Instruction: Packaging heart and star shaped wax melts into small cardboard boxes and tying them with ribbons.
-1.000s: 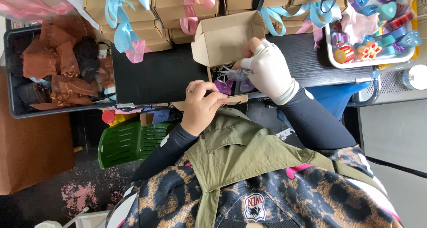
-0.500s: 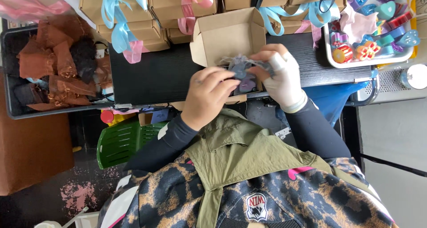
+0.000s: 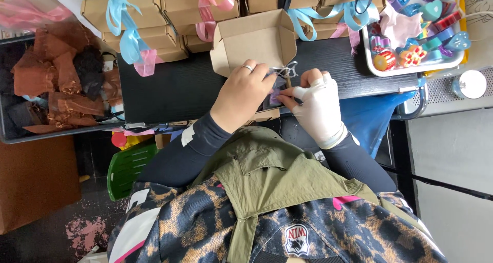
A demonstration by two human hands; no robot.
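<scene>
View from above, over a person's head and shoulders, down at two hands working at the edge of a black tabletop (image 3: 174, 88).

The left hand (image 3: 241, 96), bare, with a ring on one finger, curls over a small dark pouch (image 3: 277, 91) with a purple patch showing, its fingers (image 3: 262, 75) bent close together and pressed on the pouch's top. The right hand (image 3: 318, 106), in a white glove with the fingertips cut away, meets it from the other side; its thumb and forefinger are pinched narrow on the pouch's edge, just beside the left thumb. A thin silvery cord (image 3: 287, 70) loops up from the pouch right between the two sets of fingertips.

Just beyond the fingers stands an open brown cardboard box (image 3: 254, 42), flaps raised, its near edge almost touching the left knuckles. Farther past it lie rows of closed cardboard gift boxes (image 3: 128, 11) tied with blue and pink ribbons. Well off past the right hand's fingers, a white tray (image 3: 405, 68) holds small bright shapes, among them hearts and flowers. Far out from the left hand, a dark bin (image 3: 31, 134) holds brown and black fabric pouches.

Below the hands are black sleeves, an olive vest and leopard-print clothing.
</scene>
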